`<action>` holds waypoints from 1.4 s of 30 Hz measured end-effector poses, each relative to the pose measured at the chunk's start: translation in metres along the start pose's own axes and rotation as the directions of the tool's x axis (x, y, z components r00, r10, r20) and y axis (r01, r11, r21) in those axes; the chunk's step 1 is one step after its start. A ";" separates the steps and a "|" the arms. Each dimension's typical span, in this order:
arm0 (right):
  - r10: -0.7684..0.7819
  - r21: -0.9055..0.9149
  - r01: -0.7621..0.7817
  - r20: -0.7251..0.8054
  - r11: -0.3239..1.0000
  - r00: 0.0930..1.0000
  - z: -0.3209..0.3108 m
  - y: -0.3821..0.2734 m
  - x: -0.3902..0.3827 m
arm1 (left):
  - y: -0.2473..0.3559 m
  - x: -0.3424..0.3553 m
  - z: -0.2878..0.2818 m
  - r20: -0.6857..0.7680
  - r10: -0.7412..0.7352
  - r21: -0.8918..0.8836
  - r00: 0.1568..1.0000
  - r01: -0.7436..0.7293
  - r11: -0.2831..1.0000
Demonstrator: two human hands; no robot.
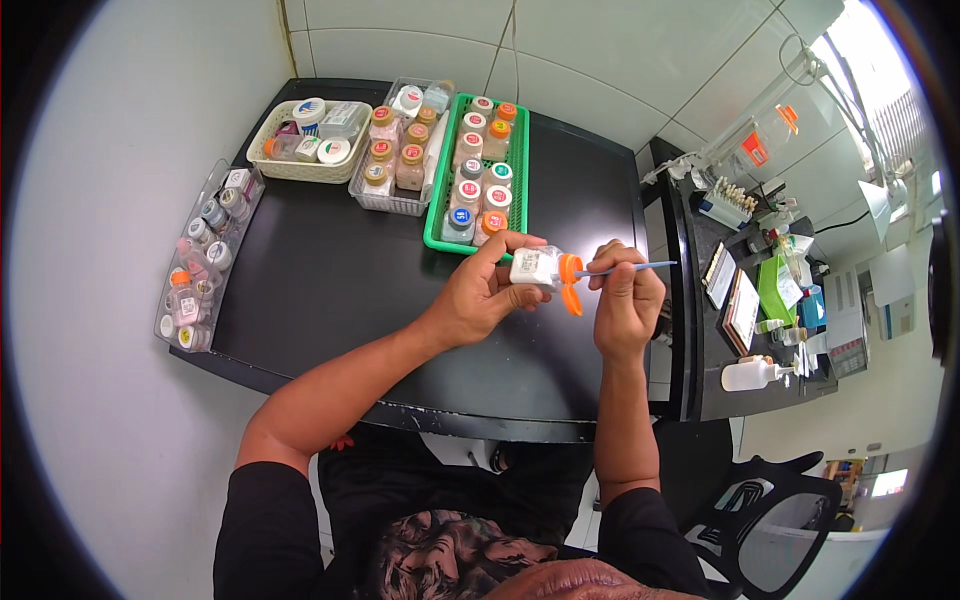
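While your left hand (pixel 485 290) wraps its fingers around the small white bottle (pixel 535 266), you hold that bottle on its side above the black table (pixel 330 280), its orange flip cap (pixel 570 283) hanging open and its mouth facing right. Your right hand (pixel 625 300) pinches a thin blue stick (pixel 630 267) between thumb and fingertips. The stick lies level, in line with the bottle's long axis, its left tip right at the mouth. Both hands sit close together, just in front of the green tray (pixel 438 205) of jars, with the right hand nearer the opening.
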State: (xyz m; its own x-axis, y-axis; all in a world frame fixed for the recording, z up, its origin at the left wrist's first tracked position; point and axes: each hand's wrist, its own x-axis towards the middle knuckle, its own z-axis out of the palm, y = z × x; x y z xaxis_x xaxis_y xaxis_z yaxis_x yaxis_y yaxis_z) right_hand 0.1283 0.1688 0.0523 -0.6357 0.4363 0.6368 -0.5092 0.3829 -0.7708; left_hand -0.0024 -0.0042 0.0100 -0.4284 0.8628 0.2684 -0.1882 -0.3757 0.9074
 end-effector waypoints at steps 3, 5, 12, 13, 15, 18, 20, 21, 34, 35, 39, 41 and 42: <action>-0.084 -0.051 0.080 -0.074 0.995 0.994 0.008 -0.001 -0.001 | -0.003 0.001 0.000 0.010 0.035 0.014 0.999 -0.035 0.999; -0.054 -0.078 0.052 -0.014 0.996 0.998 0.008 -0.005 0.000 | -0.003 0.002 0.000 0.019 0.061 0.024 0.998 -0.061 0.998; -0.076 -0.123 0.073 -0.020 0.990 0.997 0.007 -0.003 0.000 | -0.012 0.004 -0.008 -0.011 0.066 -0.075 0.998 -0.066 0.995; -0.077 -0.124 0.074 -0.021 0.990 0.997 0.008 -0.005 -0.001 | -0.012 0.005 -0.010 -0.010 0.030 -0.100 0.999 -0.031 0.994; -0.026 -0.150 0.023 -0.018 0.988 0.999 0.009 -0.007 -0.001 | -0.009 0.004 -0.006 -0.019 0.058 -0.096 0.998 -0.060 0.994; -0.116 -0.120 0.107 -0.079 0.987 0.990 0.009 -0.001 0.000 | -0.011 0.005 -0.001 -0.046 0.093 -0.077 0.995 -0.097 0.992; -0.119 -0.102 0.111 -0.078 0.989 0.990 0.007 -0.002 -0.002 | -0.008 0.006 -0.002 -0.066 0.100 -0.060 0.993 -0.104 0.993; -0.089 -0.125 0.079 -0.074 0.989 0.993 0.008 -0.003 -0.002 | -0.004 0.004 -0.004 -0.042 0.030 -0.072 0.999 -0.033 0.997; -0.055 -0.103 0.049 -0.059 0.993 0.997 0.008 -0.005 -0.002 | -0.012 0.006 -0.009 -0.088 0.061 -0.070 0.994 -0.067 0.995; -0.102 -0.073 0.095 -0.106 0.993 0.989 0.006 -0.004 -0.002 | -0.012 0.007 -0.007 -0.087 0.061 -0.072 0.994 -0.068 0.995; -0.087 -0.142 0.077 -0.066 0.987 0.994 0.006 -0.001 -0.002 | -0.007 0.008 -0.004 -0.085 0.064 -0.055 0.994 -0.069 0.996; -0.026 -0.153 0.021 -0.030 0.988 0.999 0.007 -0.007 -0.001 | -0.007 0.007 -0.006 -0.085 0.058 -0.049 0.995 -0.063 0.997; 0.036 -0.165 -0.034 0.006 0.986 0.999 0.007 -0.009 -0.001 | -0.007 0.007 -0.007 -0.079 0.039 -0.056 0.996 -0.044 0.997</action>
State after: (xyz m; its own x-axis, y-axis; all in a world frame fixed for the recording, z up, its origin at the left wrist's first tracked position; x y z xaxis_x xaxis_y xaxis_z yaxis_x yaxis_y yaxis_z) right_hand 0.1293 0.1588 0.0577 -0.6571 0.4447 0.6086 -0.3845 0.4967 -0.7781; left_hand -0.0105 0.0018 0.0034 -0.5042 0.8179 0.2773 -0.2181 -0.4313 0.8755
